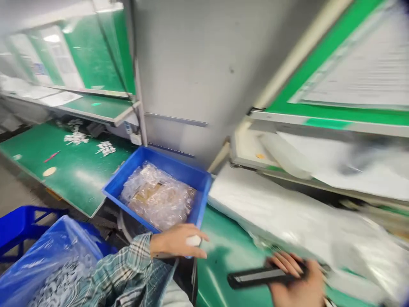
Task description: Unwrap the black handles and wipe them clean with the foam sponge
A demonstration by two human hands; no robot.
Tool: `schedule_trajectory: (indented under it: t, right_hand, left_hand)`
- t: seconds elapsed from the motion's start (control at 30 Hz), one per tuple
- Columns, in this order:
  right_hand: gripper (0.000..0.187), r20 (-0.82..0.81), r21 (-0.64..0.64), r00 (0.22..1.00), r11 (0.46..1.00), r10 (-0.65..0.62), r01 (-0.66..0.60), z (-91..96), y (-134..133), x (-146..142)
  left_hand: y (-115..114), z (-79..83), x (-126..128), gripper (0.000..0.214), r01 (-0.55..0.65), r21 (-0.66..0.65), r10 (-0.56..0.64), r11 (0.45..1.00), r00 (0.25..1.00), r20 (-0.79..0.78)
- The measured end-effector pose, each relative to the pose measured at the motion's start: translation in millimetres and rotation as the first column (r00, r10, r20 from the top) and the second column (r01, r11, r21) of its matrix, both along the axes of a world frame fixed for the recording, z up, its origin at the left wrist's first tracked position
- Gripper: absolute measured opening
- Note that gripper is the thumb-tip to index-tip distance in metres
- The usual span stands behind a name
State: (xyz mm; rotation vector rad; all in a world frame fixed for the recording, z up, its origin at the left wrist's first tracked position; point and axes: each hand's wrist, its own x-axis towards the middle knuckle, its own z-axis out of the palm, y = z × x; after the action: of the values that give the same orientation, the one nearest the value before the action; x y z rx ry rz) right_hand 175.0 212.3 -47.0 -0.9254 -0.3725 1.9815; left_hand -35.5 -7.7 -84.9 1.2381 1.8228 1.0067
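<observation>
The left hand, coming out of a plaid woven sleeve, has a narrow grip on a small white piece, close against the near corner of a blue plastic crate. The crate holds a puffy, crinkled bundle of clear bubble wrap with something tan showing through. The right hand has a firm grip around a slim black bar with a silver strip along its face, just above a glossy green tabletop. A soft white foam sheet lies on that surface, blurred towards the right.

At lower left, a blue bin lined with a thin translucent blue bag is heaped with small white parts. Farther left, a second green tabletop carries 2 loose clusters of white parts, a red pen and a flat tan disc. A grey panel rises behind the crate, between green-framed boards.
</observation>
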Motion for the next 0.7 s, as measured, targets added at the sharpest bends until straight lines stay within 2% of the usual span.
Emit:
schedule_trajectory:
  t: [0.07, 0.17, 0.3, 0.4, 0.47, 0.53, 0.57, 0.63, 0.7]
  right_hand:
    - [0.059, -0.045, -0.019, 0.999, 1.000, 0.018, -0.019, 7.6, -5, -13]
    - [0.059, -0.063, -0.015, 0.997, 0.999, -0.052, 0.051, 16.8, -9, -31]
    - [0.051, -0.099, 0.039, 0.987, 0.991, -0.124, 0.128, 25.8, -39, -39]
    - [0.043, -0.217, 0.088, 0.975, 0.994, -0.039, 0.059, 35.2, -67, -36]
    - [0.033, -0.293, 0.055, 0.956, 0.998, 0.008, 0.009, 42.8, -76, -34]
    - [0.036, -0.325, -0.015, 0.946, 1.000, 0.000, -0.005, 50.3, -75, -31]
    - [0.039, -0.330, -0.048, 0.944, 0.999, -0.012, -0.004, 53.6, -73, -30]
    - [0.041, -0.343, -0.097, 0.939, 0.995, -0.031, -0.003, 58.9, -70, -29]
    - [0.037, -0.380, -0.130, 0.924, 0.991, -0.039, -0.012, 62.0, -69, -28]
  left_hand:
    - [-1, 5.5, 33, 0.051, 0.113, 0.097, -0.124, 0.989, 0.985, 0.119]
    - [0, 11.5, 58, 0.063, 0.121, 0.164, -0.157, 0.979, 0.960, 0.232]
    - [9, 16.8, 70, 0.065, 0.071, 0.137, -0.112, 0.988, 0.939, 0.326]
    - [6, 19.0, 81, 0.069, 0.041, 0.115, -0.087, 0.992, 0.899, 0.429]
    - [0, 19.7, 85, 0.072, -0.024, 0.112, -0.042, 0.993, 0.832, 0.553]
    - [-7, 21.0, 84, 0.059, -0.112, 0.110, 0.013, 0.988, 0.760, 0.650]
    - [-9, 22.6, 84, 0.050, -0.147, 0.122, 0.030, 0.982, 0.748, 0.663]
    - [-12, 27.9, 82, 0.044, -0.189, 0.178, 0.034, 0.966, 0.773, 0.634]
    - [-14, 35.4, 83, 0.043, -0.180, 0.245, 0.008, 0.953, 0.821, 0.571]
